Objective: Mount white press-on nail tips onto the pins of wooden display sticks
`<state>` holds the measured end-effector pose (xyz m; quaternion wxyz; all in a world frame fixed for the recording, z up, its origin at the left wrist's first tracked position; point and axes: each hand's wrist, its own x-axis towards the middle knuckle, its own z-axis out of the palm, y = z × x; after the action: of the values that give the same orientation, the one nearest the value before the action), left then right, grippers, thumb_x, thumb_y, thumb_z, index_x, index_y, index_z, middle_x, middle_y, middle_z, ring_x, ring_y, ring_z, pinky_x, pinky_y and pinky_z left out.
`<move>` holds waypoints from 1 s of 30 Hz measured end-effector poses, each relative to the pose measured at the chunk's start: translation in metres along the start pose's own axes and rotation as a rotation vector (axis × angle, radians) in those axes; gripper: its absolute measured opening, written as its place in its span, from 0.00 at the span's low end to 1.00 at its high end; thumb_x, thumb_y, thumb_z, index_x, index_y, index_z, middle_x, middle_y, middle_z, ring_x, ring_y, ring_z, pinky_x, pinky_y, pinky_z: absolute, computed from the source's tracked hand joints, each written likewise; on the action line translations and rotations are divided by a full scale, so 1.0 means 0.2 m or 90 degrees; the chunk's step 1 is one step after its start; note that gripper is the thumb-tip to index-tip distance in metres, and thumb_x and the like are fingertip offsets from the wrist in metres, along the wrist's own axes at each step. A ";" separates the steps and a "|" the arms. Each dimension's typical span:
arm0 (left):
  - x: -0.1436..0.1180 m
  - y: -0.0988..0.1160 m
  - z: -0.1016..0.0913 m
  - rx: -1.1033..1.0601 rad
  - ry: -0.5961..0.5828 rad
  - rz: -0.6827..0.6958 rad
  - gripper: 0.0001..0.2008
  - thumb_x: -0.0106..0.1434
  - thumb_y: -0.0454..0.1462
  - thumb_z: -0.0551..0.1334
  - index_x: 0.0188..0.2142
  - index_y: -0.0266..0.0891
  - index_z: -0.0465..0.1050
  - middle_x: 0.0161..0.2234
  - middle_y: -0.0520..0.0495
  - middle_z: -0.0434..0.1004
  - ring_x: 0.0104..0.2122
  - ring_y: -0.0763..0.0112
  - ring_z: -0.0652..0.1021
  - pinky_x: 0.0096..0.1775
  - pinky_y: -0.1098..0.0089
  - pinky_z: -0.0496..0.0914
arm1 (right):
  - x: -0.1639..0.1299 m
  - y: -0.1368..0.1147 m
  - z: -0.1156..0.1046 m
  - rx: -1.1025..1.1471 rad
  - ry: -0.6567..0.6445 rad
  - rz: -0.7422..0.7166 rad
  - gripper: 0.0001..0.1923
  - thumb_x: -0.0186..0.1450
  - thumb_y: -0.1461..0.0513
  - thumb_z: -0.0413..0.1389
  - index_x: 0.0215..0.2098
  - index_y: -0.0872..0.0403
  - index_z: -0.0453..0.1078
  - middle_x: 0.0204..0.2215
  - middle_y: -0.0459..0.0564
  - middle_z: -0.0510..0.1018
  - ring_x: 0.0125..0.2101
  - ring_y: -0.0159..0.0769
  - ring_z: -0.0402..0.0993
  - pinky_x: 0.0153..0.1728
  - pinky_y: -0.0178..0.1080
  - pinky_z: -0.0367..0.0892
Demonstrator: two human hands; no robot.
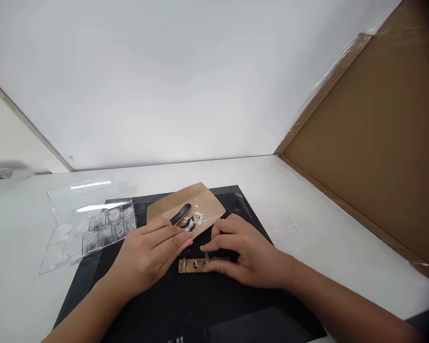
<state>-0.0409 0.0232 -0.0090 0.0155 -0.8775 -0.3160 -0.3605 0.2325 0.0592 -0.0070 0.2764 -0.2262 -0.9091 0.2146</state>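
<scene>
Both hands at small wooden strip on black mat.
Left hand (150,252) flat, fingers loosely together, holding nothing; right hand (243,255) pinches thin tan wooden strip (196,265) with metal pegs. Likely light, stiff, brittle: grip edges. Beyond fingertips: brown paper envelope (189,202), clear plastic compartment tray (89,224).

Small studded wooden strip (200,265), flat

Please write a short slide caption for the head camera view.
Two bare hands, left hand and right hand, work on a small wooden strip on a black mat.
</scene>
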 end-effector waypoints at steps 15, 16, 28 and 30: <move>0.05 0.05 -0.05 -0.087 -0.182 0.071 0.15 0.64 0.24 0.58 0.48 0.31 0.76 0.33 0.41 0.78 0.30 0.60 0.73 0.32 0.58 0.71 | -0.10 -0.02 0.06 0.051 0.046 0.092 0.15 0.65 0.56 0.72 0.49 0.49 0.82 0.37 0.46 0.75 0.36 0.36 0.73 0.40 0.44 0.58; 0.05 0.06 -0.05 -0.090 -0.186 0.070 0.13 0.64 0.25 0.59 0.46 0.32 0.76 0.32 0.41 0.78 0.30 0.61 0.73 0.32 0.58 0.71 | -0.10 -0.02 0.06 0.051 0.050 0.096 0.15 0.66 0.56 0.72 0.49 0.48 0.82 0.37 0.46 0.75 0.36 0.36 0.73 0.40 0.44 0.58; 0.03 0.08 -0.01 -0.104 -0.155 0.070 0.09 0.65 0.26 0.63 0.29 0.36 0.73 0.27 0.45 0.73 0.28 0.65 0.69 0.30 0.61 0.67 | -0.10 -0.03 0.09 0.066 0.052 0.133 0.14 0.65 0.56 0.72 0.49 0.45 0.82 0.37 0.46 0.74 0.38 0.38 0.72 0.42 0.45 0.58; 0.03 0.08 -0.01 -0.096 -0.154 0.068 0.07 0.65 0.27 0.64 0.32 0.36 0.75 0.28 0.46 0.73 0.28 0.65 0.69 0.30 0.61 0.68 | -0.10 -0.03 0.09 0.065 0.050 0.136 0.14 0.65 0.56 0.72 0.49 0.46 0.82 0.37 0.46 0.74 0.38 0.38 0.72 0.41 0.45 0.58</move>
<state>-0.0292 0.0130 0.0004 -0.0696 -0.9287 -0.2403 -0.2736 0.2348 0.0389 -0.0264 0.2989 -0.3157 -0.8560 0.2798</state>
